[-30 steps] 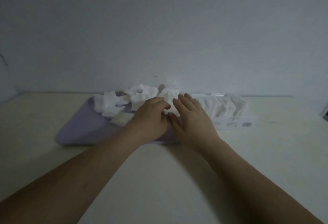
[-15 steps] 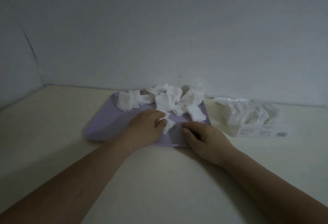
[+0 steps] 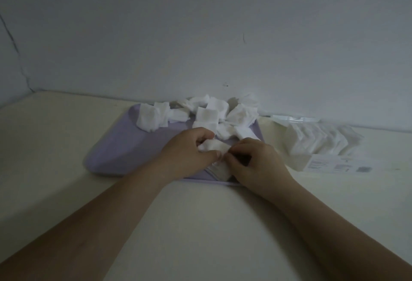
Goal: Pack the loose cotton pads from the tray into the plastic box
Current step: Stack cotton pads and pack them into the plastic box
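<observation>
A lilac tray (image 3: 124, 147) lies on the cream table against the wall. Several loose white cotton pads (image 3: 207, 116) are heaped along its far edge. My left hand (image 3: 189, 153) pinches a small bunch of pads (image 3: 214, 146) over the tray's near right part. My right hand (image 3: 256, 162) has its fingers curled on a low stack of pads (image 3: 219, 169) lying on the tray just under that bunch. The clear plastic box (image 3: 323, 147) stands to the right of the tray, with a row of pads upright inside it.
The wall runs close behind the tray and box. A printed label (image 3: 338, 166) is on the box's front side. The box's clear lid (image 3: 294, 119) lies open behind it. Bare table stretches in front of the tray and to its left.
My left hand has drawn a bunch of pads back from the heap to the tray's near right. My right hand has come in from the tray's edge onto the stack below it.
</observation>
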The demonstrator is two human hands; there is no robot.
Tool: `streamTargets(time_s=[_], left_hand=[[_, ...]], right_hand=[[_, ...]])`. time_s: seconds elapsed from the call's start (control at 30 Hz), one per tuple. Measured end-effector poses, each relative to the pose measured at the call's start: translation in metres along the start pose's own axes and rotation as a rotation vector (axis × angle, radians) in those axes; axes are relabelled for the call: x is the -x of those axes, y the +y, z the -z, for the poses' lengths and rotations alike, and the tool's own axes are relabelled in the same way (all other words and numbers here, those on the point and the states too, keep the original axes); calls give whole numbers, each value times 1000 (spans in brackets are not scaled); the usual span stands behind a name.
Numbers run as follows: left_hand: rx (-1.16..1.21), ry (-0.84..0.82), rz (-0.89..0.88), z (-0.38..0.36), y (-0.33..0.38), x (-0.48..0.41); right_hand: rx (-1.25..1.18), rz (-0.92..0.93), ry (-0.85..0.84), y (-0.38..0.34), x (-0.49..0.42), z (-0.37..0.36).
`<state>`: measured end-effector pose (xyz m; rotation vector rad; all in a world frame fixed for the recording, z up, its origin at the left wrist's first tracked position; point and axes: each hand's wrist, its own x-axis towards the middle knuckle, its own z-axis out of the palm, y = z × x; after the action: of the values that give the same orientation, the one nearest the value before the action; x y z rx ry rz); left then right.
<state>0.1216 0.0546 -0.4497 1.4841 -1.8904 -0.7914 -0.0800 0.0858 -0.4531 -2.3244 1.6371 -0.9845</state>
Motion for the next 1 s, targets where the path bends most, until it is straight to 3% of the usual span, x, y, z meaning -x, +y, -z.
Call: streamTargets(time_s=[0.13,0.2,0.27,0.37,0.43,0.5,0.6,0.67,0.77,1.0], left_hand=[[142,9,11,4,1,-2],[201,16,23,5,2,-2],[253,74,21,8,4,-3],[291,204,66,15,3,-6],[184,211,79,19,-2,-7],[-81,245,25,20,-3,-5],[-331,319,-265,13,7,-3],[-284,177,-337,6,16,1],[-302,-38,-296,-4,17,7],[-404,-221,-216,9,16,7]], right_hand=[[55,18,277,6,-8,9],[157,-106,197,18,-15,9],[203,-247,5,25,-18,6],[182,-267,-64,29,-17,3],[182,-261,-29,28,-19,7],[162,-272,-15,25,-18,11],[100,-266,44,26,-14,11],[109,-292,13,29,-13,12],[121,-292,-25,27,-11,13],[14,-256,-93,18,-5,15]])
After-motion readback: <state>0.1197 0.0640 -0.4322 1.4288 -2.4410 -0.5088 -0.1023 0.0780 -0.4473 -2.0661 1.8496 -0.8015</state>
